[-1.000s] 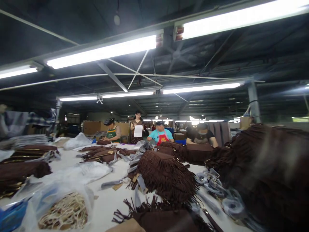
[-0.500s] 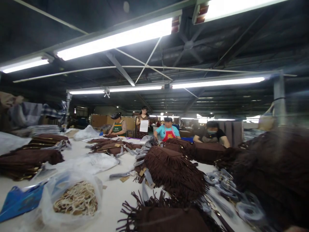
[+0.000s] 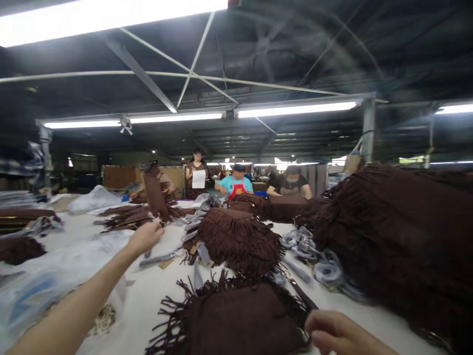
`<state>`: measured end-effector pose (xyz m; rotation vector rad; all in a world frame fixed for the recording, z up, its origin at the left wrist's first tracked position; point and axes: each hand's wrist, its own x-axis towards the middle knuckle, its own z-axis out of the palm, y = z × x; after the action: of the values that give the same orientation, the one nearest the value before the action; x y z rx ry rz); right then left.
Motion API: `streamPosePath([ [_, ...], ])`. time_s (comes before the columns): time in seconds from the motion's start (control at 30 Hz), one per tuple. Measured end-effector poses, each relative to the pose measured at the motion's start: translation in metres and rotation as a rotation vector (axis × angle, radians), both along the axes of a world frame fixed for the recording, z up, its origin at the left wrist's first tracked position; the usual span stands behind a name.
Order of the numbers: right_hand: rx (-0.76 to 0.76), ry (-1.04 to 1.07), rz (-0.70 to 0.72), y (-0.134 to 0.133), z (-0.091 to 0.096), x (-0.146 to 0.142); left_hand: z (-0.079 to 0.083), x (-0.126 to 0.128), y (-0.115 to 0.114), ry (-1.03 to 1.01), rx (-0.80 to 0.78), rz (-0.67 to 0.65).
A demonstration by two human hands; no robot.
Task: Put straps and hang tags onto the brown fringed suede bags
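Note:
My left hand (image 3: 146,237) reaches far out over the white table (image 3: 158,301), fingers curled together above a grey strap (image 3: 162,257); what they pinch is too small to make out. My right hand (image 3: 334,333) is at the bottom edge with its fingers curled against the right corner of a brown fringed bag (image 3: 236,323) lying flat right in front of me. Behind that bag sits a mound of the same fringed bags (image 3: 240,239).
A tall heap of brown fringed bags (image 3: 399,231) fills the right side. Grey wrapped straps (image 3: 318,264) lie beside it. Clear plastic bags (image 3: 44,286) lie at the left. Several people (image 3: 236,185) work at the table's far end.
The view has swung left and down. Both my hands have come into view: the left stretched forward over the table, the right at the near bag's corner.

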<state>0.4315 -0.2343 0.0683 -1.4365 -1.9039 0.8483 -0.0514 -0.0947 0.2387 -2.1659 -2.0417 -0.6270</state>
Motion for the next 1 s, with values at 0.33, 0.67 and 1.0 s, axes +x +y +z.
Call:
streamPosePath([
  [0.33, 0.519, -0.735, -0.079, 0.027, -0.07, -0.062, -0.17, 0.126, -0.037, 0.047, -0.368, -0.153],
  [0.67, 0.769, -0.817, 0.083, -0.009, -0.091, -0.044, -0.151, 0.106, -0.079, 0.024, -0.345, -0.215],
  [1.0, 0.74, -0.858, 0.043, -0.038, -0.032, -0.057, -0.175, 0.081, -0.161, -0.059, -0.395, -0.646],
])
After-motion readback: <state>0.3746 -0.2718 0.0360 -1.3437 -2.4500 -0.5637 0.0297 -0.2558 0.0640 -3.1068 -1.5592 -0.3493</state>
